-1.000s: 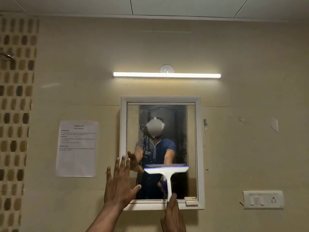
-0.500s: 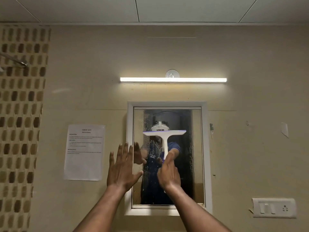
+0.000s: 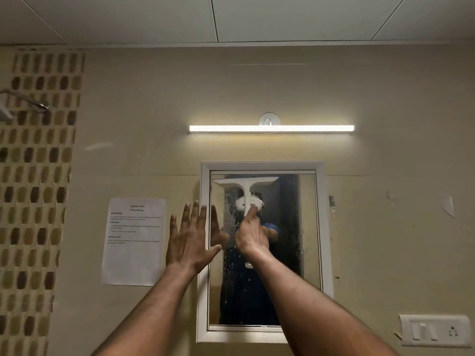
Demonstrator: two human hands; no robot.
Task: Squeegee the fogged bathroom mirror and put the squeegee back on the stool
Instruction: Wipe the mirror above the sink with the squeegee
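Observation:
A white-framed mirror (image 3: 308, 253) hangs on the beige wall, its glass streaked with water drops left of centre. The white squeegee (image 3: 246, 185) lies against the glass with its blade level at the mirror's top left, handle pointing down. My right hand (image 3: 250, 236) grips that handle from below. My left hand (image 3: 189, 240) is spread flat, fingers up, over the mirror's left frame edge and the wall beside it. The stool is out of view.
A lit tube light (image 3: 271, 128) runs above the mirror. A printed paper sheet (image 3: 133, 240) is stuck to the wall at left. A white switch plate (image 3: 434, 330) sits at lower right. Brown mosaic tiles (image 3: 36, 191) and a metal bar (image 3: 28, 100) are at far left.
My right hand has carried the squeegee from the mirror's lower part up to its top and slightly left. My left hand has stayed spread by the left frame.

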